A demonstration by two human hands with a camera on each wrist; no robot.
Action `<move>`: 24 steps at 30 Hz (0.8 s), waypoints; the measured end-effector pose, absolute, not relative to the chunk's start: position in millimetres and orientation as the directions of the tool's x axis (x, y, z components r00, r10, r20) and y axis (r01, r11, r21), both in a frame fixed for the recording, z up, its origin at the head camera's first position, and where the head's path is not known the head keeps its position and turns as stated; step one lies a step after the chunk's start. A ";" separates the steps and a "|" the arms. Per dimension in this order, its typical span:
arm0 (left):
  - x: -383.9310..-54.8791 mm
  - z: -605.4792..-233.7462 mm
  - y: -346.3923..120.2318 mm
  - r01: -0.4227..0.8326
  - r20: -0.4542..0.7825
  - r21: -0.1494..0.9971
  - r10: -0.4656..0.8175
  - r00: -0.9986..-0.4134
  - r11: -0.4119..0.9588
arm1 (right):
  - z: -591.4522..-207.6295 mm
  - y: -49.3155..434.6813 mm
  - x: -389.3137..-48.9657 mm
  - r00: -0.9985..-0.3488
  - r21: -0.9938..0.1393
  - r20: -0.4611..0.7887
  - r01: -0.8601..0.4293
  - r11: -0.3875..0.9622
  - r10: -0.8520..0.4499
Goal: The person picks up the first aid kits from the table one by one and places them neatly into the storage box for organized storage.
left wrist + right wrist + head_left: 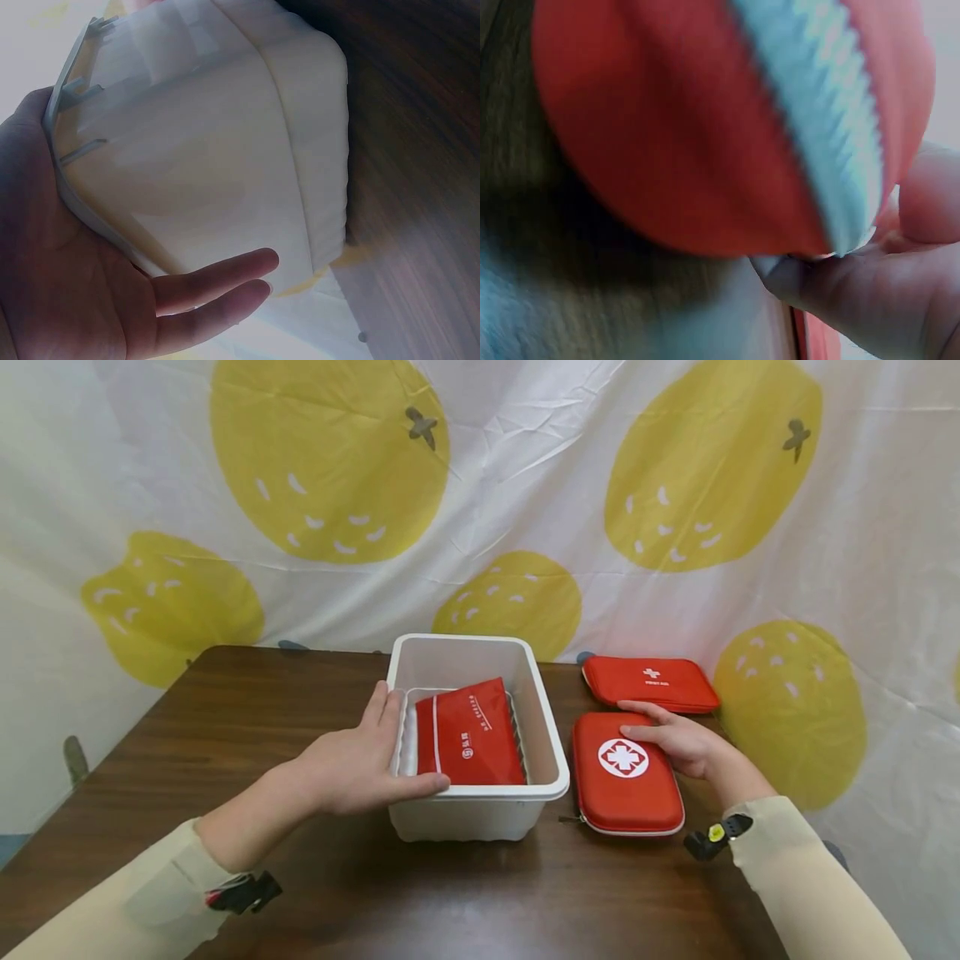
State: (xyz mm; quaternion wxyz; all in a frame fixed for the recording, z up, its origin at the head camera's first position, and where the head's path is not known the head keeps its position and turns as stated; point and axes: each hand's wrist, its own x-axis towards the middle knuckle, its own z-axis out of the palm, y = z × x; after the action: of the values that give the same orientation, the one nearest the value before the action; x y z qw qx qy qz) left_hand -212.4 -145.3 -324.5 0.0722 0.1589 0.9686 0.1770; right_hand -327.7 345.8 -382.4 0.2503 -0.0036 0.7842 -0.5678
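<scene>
"Bench (pixel 225 727), left side?"
"Left hand (pixel 354 770), fingers spread and straight, resting against the white tub (pixel 468 820); red packet (pixel 480 739) inside."
"Just right of that?"
"Red case (pixel 630 795), its far end pinched by the right hand (pixel 682 742); a red pouch (pixel 648 687) lies just beyond."

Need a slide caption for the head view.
Left hand grips a white bin with a red packet inside; right hand grips a red case, a first-aid pouch behind it.
</scene>
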 end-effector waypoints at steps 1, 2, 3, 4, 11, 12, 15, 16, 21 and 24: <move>-212.3 -324.6 -145.1 0.282 -0.086 0.367 0.335 -0.938 0.886 | -383.1 346.0 -327.0 -0.874 -0.898 -0.384 0.279 0.339 -0.297; -212.3 -324.6 -145.0 0.283 -0.086 0.367 0.335 -0.938 0.886 | -383.8 346.3 -326.4 -0.875 -0.906 -0.378 0.281 0.316 -0.304; -212.2 -324.5 -144.9 0.285 -0.085 0.364 0.336 -0.938 0.887 | -384.5 346.7 -325.8 -0.877 -0.914 -0.366 0.276 0.296 -0.312; -212.1 -324.5 -144.8 0.286 -0.085 0.362 0.337 -0.938 0.887 | -385.1 347.3 -325.3 -0.881 -0.922 -0.352 0.269 0.278 -0.316; -211.1 -324.8 -144.3 0.296 -0.071 0.343 0.339 -0.938 0.891 | -387.0 348.5 -323.3 -0.913 -0.951 -0.262 0.188 0.245 -0.312; -210.9 -324.9 -144.2 0.297 -0.068 0.342 0.339 -0.939 0.892 | -387.3 348.7 -323.1 -0.916 -0.950 -0.262 0.188 0.251 -0.305; -210.2 -325.5 -143.9 0.301 -0.059 0.337 0.339 -0.939 0.892 | -387.7 348.8 -321.9 -0.921 -0.945 -0.268 0.194 0.264 -0.284; -209.9 -325.7 -143.8 0.302 -0.055 0.335 0.339 -0.939 0.892 | -387.5 348.8 -321.3 -0.922 -0.944 -0.269 0.195 0.265 -0.279; -209.1 -325.8 -143.9 0.304 -0.050 0.329 0.338 -0.940 0.894 | -382.5 348.5 -319.9 -0.929 -0.950 -0.262 0.200 0.240 -0.261; -208.7 -325.7 -144.3 0.303 -0.050 0.330 0.337 -0.940 0.894 | -376.2 348.4 -319.9 -0.934 -0.952 -0.257 0.200 0.233 -0.249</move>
State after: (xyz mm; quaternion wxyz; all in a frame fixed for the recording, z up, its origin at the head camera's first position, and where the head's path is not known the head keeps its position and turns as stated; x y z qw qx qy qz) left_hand -208.7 -144.3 -325.7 0.0530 0.1649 0.9717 0.1608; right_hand -319.9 348.4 -376.2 0.1814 -0.0159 0.7638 -0.6192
